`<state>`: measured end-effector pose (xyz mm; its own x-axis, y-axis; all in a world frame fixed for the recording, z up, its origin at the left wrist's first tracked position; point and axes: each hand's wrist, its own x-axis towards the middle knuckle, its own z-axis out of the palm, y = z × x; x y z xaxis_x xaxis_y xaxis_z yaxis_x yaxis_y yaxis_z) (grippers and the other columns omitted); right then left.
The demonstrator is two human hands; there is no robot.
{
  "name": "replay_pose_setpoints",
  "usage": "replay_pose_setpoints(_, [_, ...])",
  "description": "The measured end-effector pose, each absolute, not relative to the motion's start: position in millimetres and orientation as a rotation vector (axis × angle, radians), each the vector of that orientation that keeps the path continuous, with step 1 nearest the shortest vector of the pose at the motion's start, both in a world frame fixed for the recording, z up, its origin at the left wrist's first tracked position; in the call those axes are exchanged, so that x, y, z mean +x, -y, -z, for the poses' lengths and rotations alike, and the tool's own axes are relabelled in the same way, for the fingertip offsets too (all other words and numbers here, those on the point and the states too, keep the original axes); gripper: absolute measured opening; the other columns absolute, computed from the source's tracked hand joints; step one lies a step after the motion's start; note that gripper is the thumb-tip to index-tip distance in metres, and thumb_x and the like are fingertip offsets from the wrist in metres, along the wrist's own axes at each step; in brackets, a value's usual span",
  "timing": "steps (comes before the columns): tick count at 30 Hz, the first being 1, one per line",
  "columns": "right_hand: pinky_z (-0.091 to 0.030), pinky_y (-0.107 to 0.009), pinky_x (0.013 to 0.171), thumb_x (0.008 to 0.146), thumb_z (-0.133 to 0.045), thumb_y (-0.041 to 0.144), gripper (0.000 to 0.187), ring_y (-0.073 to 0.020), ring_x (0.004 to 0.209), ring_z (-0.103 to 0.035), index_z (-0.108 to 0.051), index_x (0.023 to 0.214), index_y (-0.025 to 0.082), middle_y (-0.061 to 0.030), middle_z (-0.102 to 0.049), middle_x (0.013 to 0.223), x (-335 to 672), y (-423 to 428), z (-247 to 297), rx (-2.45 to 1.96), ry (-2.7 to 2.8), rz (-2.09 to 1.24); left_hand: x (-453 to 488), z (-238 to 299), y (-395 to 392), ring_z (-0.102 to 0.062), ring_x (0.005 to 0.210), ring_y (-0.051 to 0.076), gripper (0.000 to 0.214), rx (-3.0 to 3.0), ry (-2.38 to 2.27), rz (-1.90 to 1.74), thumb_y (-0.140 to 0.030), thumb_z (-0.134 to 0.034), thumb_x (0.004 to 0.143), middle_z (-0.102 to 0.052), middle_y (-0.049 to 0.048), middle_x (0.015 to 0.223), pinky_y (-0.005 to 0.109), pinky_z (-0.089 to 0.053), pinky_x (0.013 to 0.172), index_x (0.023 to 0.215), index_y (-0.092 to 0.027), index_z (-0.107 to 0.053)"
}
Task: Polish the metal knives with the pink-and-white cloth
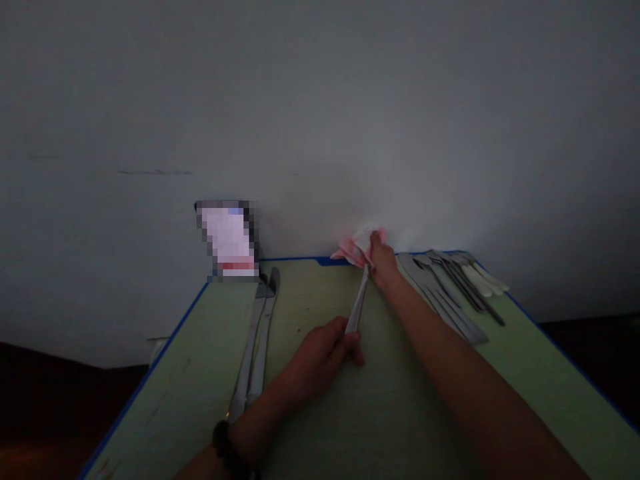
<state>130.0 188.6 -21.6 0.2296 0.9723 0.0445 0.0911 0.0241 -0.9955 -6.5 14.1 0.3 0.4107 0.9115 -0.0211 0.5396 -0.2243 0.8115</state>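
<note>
Nearest the camera, a dark band (225,440) circles the left wrist above the pale green table with a blue rim (350,427). The left hand (327,350) is clenched round the near end of a slim silver metal utensil (359,303). The utensil's long axis runs away from that grip, up and slightly to the right, towards the table's far edge. Its far end meets the right hand (383,263), whose fingers are closed on a pink-and-white crumpled cloth (357,245) bunched around the tip. So the left hand is the nearer one and the right reaches farther out.

To the left lie two long silver knives (257,340), side by side. To the right is a spread heap of grey cutlery (447,287). At the back stand a blurred-out pale object (227,240) and a plain grey wall (320,100).
</note>
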Motion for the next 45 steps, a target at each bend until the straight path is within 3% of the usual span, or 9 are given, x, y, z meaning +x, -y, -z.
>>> replay_pose_setpoints(5, [-0.028, -0.026, 0.045, 0.078, -0.035, 0.064, 0.055, -0.0124, 0.048, -0.045, -0.051, 0.057, 0.015, -0.0046, -0.053, 0.055, 127.3, -147.3, 20.9, -1.419, 1.148, -0.966, -7.5, -5.6, -6.1, -0.056, 0.064, 0.013, 0.027, 1.92, -1.157, -0.495, -0.027, -0.038, 0.09, -0.062, -0.0007, 0.071, 0.021, -0.039, 0.061, 0.075, -0.017, -0.059])
replay_pose_setpoints(10, [-0.023, -0.026, 0.044, 0.079, -0.033, 0.063, 0.056, -0.0129, 0.046, -0.042, -0.045, 0.047, 0.019, -0.0011, -0.043, 0.045, 119.4, -97.2, 17.2, -1.43, 1.426, -0.95, -7.2, -1.1, -3.2, -0.057, 0.075, 0.014, 0.03, 1.975, -1.129, -0.601, -0.025, -0.038, 0.09, -0.062, 0.0013, 0.078, 0.022, -0.04, 0.072, 0.074, -0.017, -0.061])
replay_pose_setpoints(16, [-0.029, -0.024, 0.045, 0.077, -0.038, 0.064, 0.052, -0.0125, 0.049, -0.045, -0.051, 0.059, 0.018, -0.0007, -0.049, 0.052, 115.4, -39.3, 22.1, -1.361, 1.327, -1.112, -10.0, 7.3, -6.6, -0.06, 0.075, 0.015, 0.034, 2.041, -1.126, -0.654, -0.028, -0.04, 0.09, -0.067, 0.0015, 0.072, 0.026, -0.039, 0.08, 0.066, -0.017, -0.062])
replay_pose_setpoints(21, [-0.035, -0.022, 0.047, 0.078, -0.041, 0.06, 0.047, -0.0121, 0.053, -0.049, -0.056, 0.068, 0.016, -0.0015, -0.054, 0.058, 124.2, -23.1, 25.9, -1.221, 1.197, -1.304, -10.2, 4.5, -7.9, -0.059, 0.06, 0.013, 0.032, 1.892, -1.16, -0.726, -0.027, -0.038, 0.089, -0.066, 0.0006, 0.062, 0.022, -0.043, 0.061, 0.068, -0.017, -0.059])
replay_pose_setpoints(25, [-0.037, -0.022, 0.049, 0.079, -0.047, 0.051, 0.038, -0.0105, 0.054, -0.047, -0.057, 0.072, 0.015, -0.0008, -0.055, 0.062, 125.2, -28.3, 22.2, -1.118, 1.247, -1.336, -10.4, 1.4, -9.6, -0.059, 0.059, 0.014, 0.028, 1.818, -1.186, -0.717, -0.025, -0.042, 0.085, -0.067, 0.0016, 0.063, 0.021, -0.044, 0.059, 0.067, -0.016, -0.061])
replay_pose_setpoints(32, [-0.036, -0.021, 0.048, 0.078, -0.049, 0.049, 0.036, -0.0098, 0.052, -0.046, -0.056, 0.072, 0.014, 0.0009, -0.054, 0.06, 122.5, -26.7, 17.4, -1.116, 1.291, -1.25, -12.3, 8.6, -5.5, -0.062, 0.065, 0.015, 0.032, 1.785, -1.148, -0.708, -0.039, -0.047, 0.084, -0.068, 0.0027, 0.069, 0.022, -0.046, 0.061, 0.07, -0.016, -0.064])
replay_pose_setpoints(38, [-0.03, -0.02, 0.037, 0.08, -0.04, 0.059, 0.047, -0.0083, 0.038, -0.041, -0.049, 0.063, 0.017, 0.0032, -0.046, 0.047, 119.1, -25.1, 21.0, -1.203, 1.214, -1.305, -8.6, 3.5, -7.2, -0.063, 0.065, 0.014, 0.037, 1.738, -1.146, -0.785, -0.036, -0.041, 0.088, -0.068, 0.0017, 0.066, 0.023, -0.048, 0.069, 0.067, -0.017, -0.063])
replay_pose_setpoints(45, [-0.036, -0.021, 0.043, 0.076, -0.045, 0.061, 0.045, -0.0097, 0.046, -0.047, -0.052, 0.072, 0.016, 0.0026, -0.05, 0.053, 120.1, -28.5, 22.8, -1.181, 1.184, -1.337, -3.8, 6.4, -10.1, -0.057, 0.055, 0.014, 0.033, 1.73, -1.404, -0.835, -0.038, -0.045, 0.084, -0.063, 0.0019, 0.059, 0.021, -0.042, 0.05, 0.067, -0.015, -0.06])
